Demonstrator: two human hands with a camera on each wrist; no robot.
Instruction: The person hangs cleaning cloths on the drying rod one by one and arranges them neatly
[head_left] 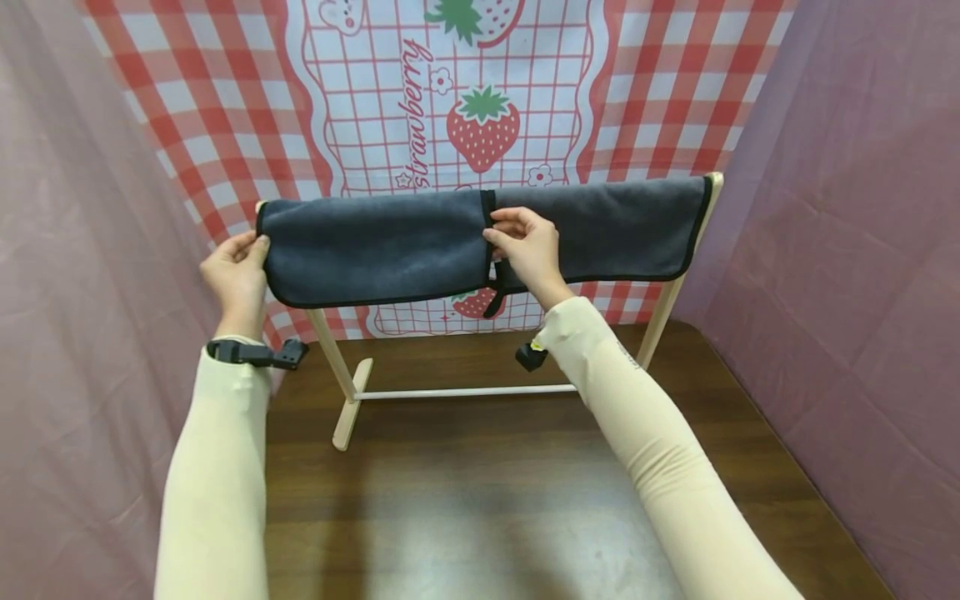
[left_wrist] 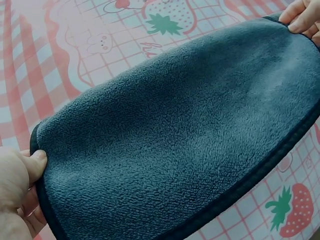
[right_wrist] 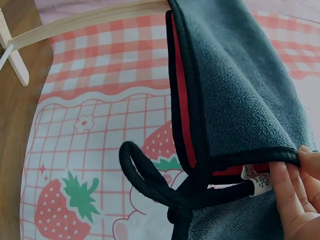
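Note:
Two dark grey plush towels with black-bound edges hang side by side over a wooden rack. My left hand [head_left: 238, 271] pinches the outer edge of the left towel [head_left: 375, 250], with the thumb in front, near its upper corner. At the middle of the rack, my right hand [head_left: 534, 246] holds that same towel's inner edge between thumb and fingers. The right towel [head_left: 622, 229] hangs partly behind this hand. In the right wrist view, a red underside [right_wrist: 181, 95] shows along the left towel's lower edge. A black loop [right_wrist: 142, 172] and a white label [right_wrist: 261, 184] sit between the towels.
The rack's left foot [head_left: 352, 404] stands on a brown wooden table [head_left: 450, 500], and a white rod [head_left: 465, 392] runs low between its posts. A strawberry-print checked cloth [head_left: 480, 67] hangs behind. Pinkish curtains [head_left: 840, 208] flank both sides.

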